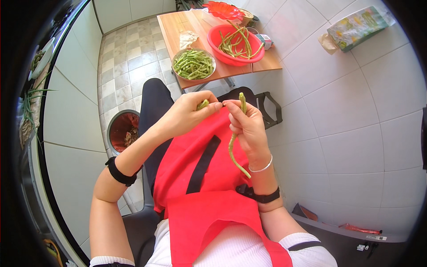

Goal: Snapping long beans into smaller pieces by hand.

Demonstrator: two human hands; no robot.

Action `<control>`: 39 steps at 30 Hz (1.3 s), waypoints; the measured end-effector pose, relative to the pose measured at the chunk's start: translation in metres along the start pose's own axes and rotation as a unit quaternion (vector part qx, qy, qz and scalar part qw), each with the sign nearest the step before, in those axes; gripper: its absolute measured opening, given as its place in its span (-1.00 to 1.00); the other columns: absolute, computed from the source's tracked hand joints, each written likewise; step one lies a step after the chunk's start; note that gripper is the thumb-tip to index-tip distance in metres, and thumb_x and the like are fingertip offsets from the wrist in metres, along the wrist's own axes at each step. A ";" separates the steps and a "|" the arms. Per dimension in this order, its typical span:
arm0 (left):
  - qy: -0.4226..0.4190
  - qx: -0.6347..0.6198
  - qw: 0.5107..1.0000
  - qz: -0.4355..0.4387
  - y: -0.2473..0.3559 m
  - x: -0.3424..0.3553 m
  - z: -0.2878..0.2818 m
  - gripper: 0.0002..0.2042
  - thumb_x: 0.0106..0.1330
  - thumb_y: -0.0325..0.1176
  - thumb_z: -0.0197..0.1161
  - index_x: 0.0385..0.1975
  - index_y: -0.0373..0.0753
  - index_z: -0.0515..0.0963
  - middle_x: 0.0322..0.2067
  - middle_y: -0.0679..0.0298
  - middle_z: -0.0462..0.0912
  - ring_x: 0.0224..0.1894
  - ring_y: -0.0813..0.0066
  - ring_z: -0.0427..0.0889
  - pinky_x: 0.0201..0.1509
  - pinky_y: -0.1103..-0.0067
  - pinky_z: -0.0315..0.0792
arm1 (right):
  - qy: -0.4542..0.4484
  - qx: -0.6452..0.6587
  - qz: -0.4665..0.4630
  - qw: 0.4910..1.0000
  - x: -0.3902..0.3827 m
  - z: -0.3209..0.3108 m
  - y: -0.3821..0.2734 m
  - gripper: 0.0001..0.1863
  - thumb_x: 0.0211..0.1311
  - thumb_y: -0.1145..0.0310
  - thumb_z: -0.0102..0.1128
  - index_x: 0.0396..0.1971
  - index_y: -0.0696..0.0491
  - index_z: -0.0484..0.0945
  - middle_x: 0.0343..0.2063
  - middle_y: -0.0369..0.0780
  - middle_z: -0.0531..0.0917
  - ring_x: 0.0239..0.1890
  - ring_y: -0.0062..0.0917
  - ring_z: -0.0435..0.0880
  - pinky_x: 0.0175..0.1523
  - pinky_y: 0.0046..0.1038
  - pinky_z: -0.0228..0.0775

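My left hand [192, 111] is closed around short green bean pieces [203, 104], which peek out between thumb and fingers. A long green bean [232, 151] hangs from my right hand [247, 123], its upper end sticking up past the fingers. The fingertips of both hands nearly meet over my red apron, at a small dark bit. Beyond them on the wooden table [171, 26], a round metal bowl [213, 71] is heaped with snapped bean pieces [193, 63]. To its right, a red plastic basin [231, 60] holds whole long beans [240, 41].
A bin [111, 124] with scraps inside stands on the tiled floor left of my legs. Crumpled paper [188, 39] lies behind the metal bowl. A red scalloped dish [223, 10] sits at the table's back. A tissue pack [359, 27] is on the right wall.
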State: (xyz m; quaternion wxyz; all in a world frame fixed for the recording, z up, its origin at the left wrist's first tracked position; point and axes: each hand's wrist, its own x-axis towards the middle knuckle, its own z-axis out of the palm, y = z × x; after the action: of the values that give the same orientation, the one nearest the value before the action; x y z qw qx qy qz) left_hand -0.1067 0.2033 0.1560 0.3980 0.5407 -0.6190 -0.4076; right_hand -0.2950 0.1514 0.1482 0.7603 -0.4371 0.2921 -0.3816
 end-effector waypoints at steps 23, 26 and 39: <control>0.043 -0.183 0.979 -0.079 0.014 -0.001 -0.007 -0.84 0.30 -0.37 0.33 -0.24 -0.31 0.66 -0.59 0.55 0.44 -0.55 0.87 0.25 -0.51 0.78 0.10 | -0.085 0.100 0.071 0.989 -0.002 -0.004 -0.008 -0.79 0.33 0.42 0.17 -0.13 0.19 0.64 -0.69 -0.56 0.23 -0.70 -0.90 0.04 -0.62 -0.72 -0.18; 0.052 -0.150 0.985 -0.068 0.008 0.000 -0.005 -0.84 0.29 -0.37 0.34 -0.22 -0.30 0.66 -0.62 0.59 0.37 -0.57 0.87 0.22 -0.53 0.77 0.06 | -0.082 0.083 0.070 0.991 -0.002 -0.005 -0.006 -0.78 0.33 0.42 0.17 -0.11 0.19 0.64 -0.69 -0.57 0.25 -0.70 -0.90 0.06 -0.62 -0.72 -0.18; 0.088 -0.121 0.988 -0.049 0.000 0.001 0.002 -0.90 0.22 -0.45 0.39 -0.37 -0.28 0.59 -0.65 0.61 0.25 -0.59 0.87 0.16 -0.55 0.75 0.02 | 0.000 -0.153 -0.051 0.987 -0.004 0.006 -0.002 -0.79 0.27 0.50 0.13 -0.22 0.17 0.71 -0.58 -0.53 0.47 -0.54 -0.90 0.24 -0.46 -0.71 0.04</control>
State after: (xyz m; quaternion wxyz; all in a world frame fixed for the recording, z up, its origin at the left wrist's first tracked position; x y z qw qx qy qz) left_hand -0.1083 0.2020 0.1552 0.4932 0.5519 -0.5004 -0.4492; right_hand -0.2929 0.1570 0.1530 0.6638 -0.5630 0.3243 -0.3704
